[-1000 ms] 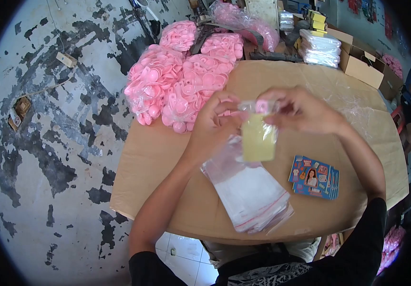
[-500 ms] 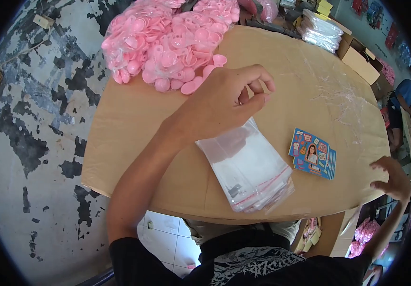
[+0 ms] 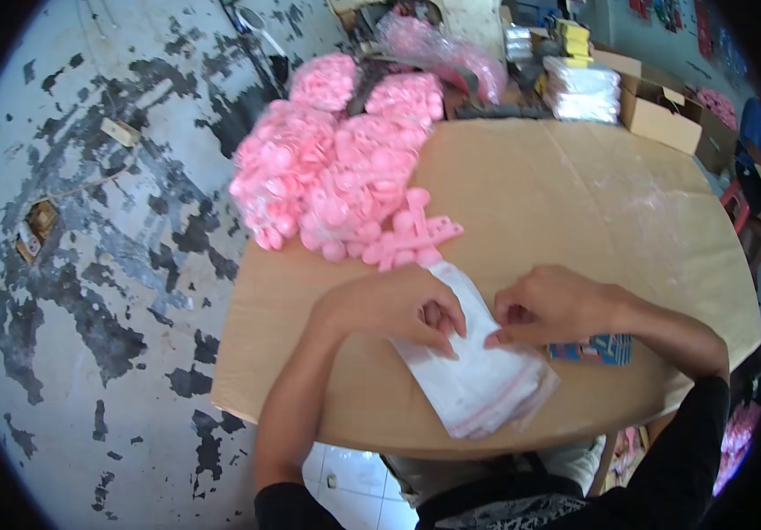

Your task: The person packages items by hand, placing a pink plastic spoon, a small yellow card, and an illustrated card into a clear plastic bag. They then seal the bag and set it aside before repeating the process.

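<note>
A stack of clear plastic bags (image 3: 478, 389) lies near the front edge of the table, with pink-lined flaps toward me. My left hand (image 3: 394, 306) is curled over its left side, thumb and forefinger closed at the top bag. From the right, my right hand (image 3: 557, 305) meets the same stack, its fingers bent and its thumb tip on the plastic. The thin film between the fingertips is hard to make out. Partly hidden under my right hand and wrist is a small pile of blue printed cards (image 3: 614, 348).
Several loose pink plastic scoops (image 3: 416, 234) lie beyond the stack, beside bulging clear bags of pink scoops (image 3: 336, 177). At the back are a pile of clear packets (image 3: 582, 91) and an open cardboard box (image 3: 663, 119). Brown paper covers the table (image 3: 566, 194).
My right hand has come in from the right edge to the bag stack. My left hand has lowered onto the stack. The view has tilted up, showing more of the table's far side.
</note>
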The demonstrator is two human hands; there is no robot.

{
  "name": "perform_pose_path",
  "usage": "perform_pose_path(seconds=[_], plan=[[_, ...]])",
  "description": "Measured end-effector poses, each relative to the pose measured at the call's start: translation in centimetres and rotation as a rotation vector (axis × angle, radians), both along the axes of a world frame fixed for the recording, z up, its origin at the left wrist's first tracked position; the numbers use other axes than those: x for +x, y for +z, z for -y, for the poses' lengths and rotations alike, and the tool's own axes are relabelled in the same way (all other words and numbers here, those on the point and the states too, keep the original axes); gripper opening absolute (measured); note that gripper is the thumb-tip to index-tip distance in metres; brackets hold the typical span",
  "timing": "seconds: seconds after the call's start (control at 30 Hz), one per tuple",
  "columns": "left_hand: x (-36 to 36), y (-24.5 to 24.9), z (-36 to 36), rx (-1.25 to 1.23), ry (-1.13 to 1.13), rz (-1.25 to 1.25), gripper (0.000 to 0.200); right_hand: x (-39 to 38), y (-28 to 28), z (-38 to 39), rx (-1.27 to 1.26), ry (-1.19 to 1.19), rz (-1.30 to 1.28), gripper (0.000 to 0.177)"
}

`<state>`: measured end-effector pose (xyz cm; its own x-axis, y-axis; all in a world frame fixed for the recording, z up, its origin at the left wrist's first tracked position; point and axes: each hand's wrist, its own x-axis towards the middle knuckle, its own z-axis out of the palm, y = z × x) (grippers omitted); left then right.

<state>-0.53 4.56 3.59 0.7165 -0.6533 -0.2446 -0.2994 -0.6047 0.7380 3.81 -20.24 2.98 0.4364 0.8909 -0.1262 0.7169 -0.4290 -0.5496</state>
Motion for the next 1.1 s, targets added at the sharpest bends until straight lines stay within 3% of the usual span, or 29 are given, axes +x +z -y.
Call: perform_pose_path(seconds=[0.13,0.23,0.33,0.47,0.57,0.73,0.8,0.87,0.97,1.03,1.1], plan=[[0.1,-0.4,-0.4,-0.13,-0.049,0.013,0.025,1.0,0.0,-0.1,-0.001,0.03,-0.107,0.029],[-0.1,-0.6,-0.5,-0.103,-0.008,-0.137,0.025,1.5,-1.1,0.6,0.071,0.067,-0.035,0.024],[-0.2,0.1,0.5,0.059,-0.015,-0.161,0.025,1.9,-1.7,1.3,0.173,0.037,0.066,0.021],[-0.1,0.2,0.9,0.045,0.029,-0.166,0.026,2.1,-0.9,1.8,0.256,-0.067,0.047,0.016],[-0.2,0.5,0.9,0.056,0.049,-0.205,0.026,2.7,-0.9,2.0,0.442,-0.113,0.09,0.011],[0.0,1.2,1.5,0.103,0.044,-0.169,0.033,3.0,0.3,2.0,0.685,-0.216,-0.057,0.009],[0.2,-1.2,3.1,-0.285,0.063,0.242,0.04,2.1,0.3,1.9,0.706,-0.213,-0.116,0.011],[-0.6,-2.5,4.6,-0.515,0.156,0.351,0.043,0.9,0.5,1.9,0.668,-0.196,-0.188,0.015],[-1.4,-2.5,5.5,-0.7,0.384,0.082,0.041,0.8,0.6,2.0,0.609,-0.176,-0.21,0.02],[0.2,-2.4,4.7,-0.939,0.476,-0.062,0.04,1.5,3.0,3.5,0.276,-0.098,0.053,0.026],[0.3,-1.7,4.6,-1.024,0.601,-0.068,0.041,2.2,3.4,5.3,-0.018,0.008,0.281,0.031]])
